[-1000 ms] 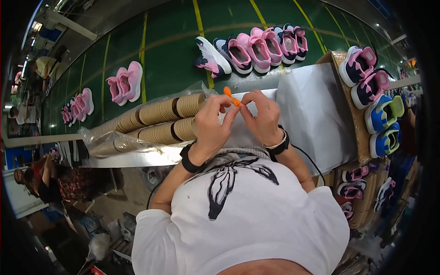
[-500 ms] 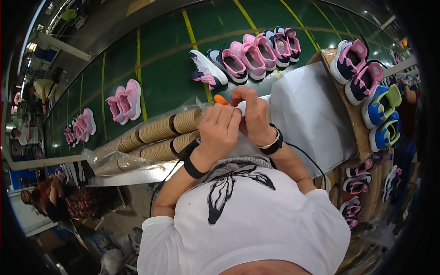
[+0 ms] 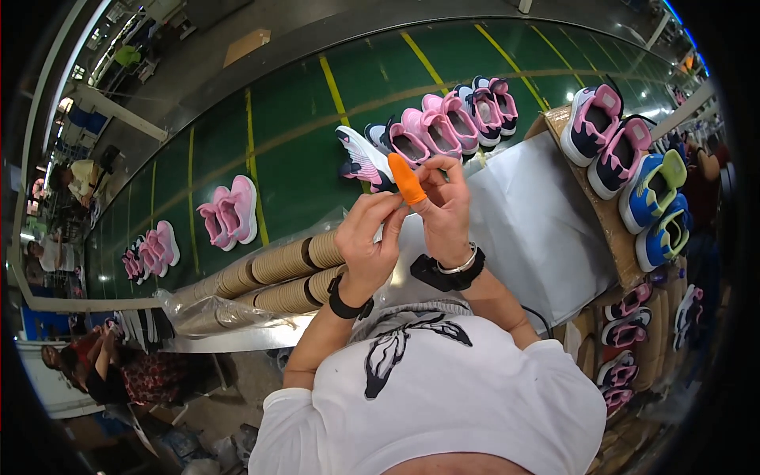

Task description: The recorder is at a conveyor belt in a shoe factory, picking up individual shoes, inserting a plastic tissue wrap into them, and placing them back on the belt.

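An orange finger cot (image 3: 406,180) covers the thumb of my right hand (image 3: 447,212), which points up and to the left. My right hand's other fingers are bent and stand apart from the thumb, with nothing visible in them. My left hand (image 3: 370,244) pinches at the lower edge of the finger cot, its fingertips pressed together there. Both hands are raised in front of my shirt, above the near edge of the green conveyor belt (image 3: 301,170). Just beyond them a white, pink and navy sneaker (image 3: 366,158) lies tilted on its side.
Several pink and navy shoes (image 3: 431,133) stand in a row beyond my hands; pink shoes (image 3: 229,212) sit farther left. Bagged stacks of tan ring-shaped pieces (image 3: 273,277) lie near my left arm. White sheeting (image 3: 526,214) and a cardboard box (image 3: 606,237) bearing shoes are at right.
The orange finger cot, mostly hidden behind my left hand before, now stands in full view on my right thumb. My left hand has moved lower, to its base. The whole view has shifted slightly.
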Tool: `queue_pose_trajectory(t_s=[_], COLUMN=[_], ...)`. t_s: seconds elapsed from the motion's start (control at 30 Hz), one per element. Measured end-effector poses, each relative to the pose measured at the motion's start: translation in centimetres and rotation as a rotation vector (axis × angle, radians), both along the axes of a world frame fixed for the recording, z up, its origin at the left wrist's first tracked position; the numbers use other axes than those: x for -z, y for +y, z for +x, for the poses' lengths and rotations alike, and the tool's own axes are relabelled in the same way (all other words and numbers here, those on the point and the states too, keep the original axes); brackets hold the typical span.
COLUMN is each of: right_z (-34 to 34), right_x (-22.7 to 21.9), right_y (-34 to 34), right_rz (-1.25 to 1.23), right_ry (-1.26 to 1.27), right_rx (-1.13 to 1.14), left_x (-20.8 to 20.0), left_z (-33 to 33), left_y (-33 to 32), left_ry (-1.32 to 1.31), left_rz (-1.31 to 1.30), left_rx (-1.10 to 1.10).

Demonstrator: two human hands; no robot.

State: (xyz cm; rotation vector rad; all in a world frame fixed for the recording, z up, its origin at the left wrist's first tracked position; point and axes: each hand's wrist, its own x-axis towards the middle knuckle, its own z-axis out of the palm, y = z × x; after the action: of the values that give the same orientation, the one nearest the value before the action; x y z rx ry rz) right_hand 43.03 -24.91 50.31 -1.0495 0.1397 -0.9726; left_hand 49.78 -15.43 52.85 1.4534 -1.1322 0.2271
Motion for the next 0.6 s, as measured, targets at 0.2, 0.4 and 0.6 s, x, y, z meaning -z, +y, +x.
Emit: queue_pose_trajectory(t_s=[0.2,0.4,0.6], right_z=[0.1,0.6,0.9], right_x=[-0.7,-1.8,-1.7], right_y=[0.4,1.3,1.2], right_rz=[0.322,0.351,0.357], right_ry=[-0.103,-0.121,-0.159], right_rx=[-0.315,-0.355,-0.220], left_x=[-1.1,-2.1,-2.0], left_z=[1.8,3.8,2.6], left_y=[-0.4,-0.4,-0.3], left_ry=[-0.386,-0.603,-0.249], left_rz=[-0.040,-0.004,-0.074], left_rx=[0.008,0.148,0.187])
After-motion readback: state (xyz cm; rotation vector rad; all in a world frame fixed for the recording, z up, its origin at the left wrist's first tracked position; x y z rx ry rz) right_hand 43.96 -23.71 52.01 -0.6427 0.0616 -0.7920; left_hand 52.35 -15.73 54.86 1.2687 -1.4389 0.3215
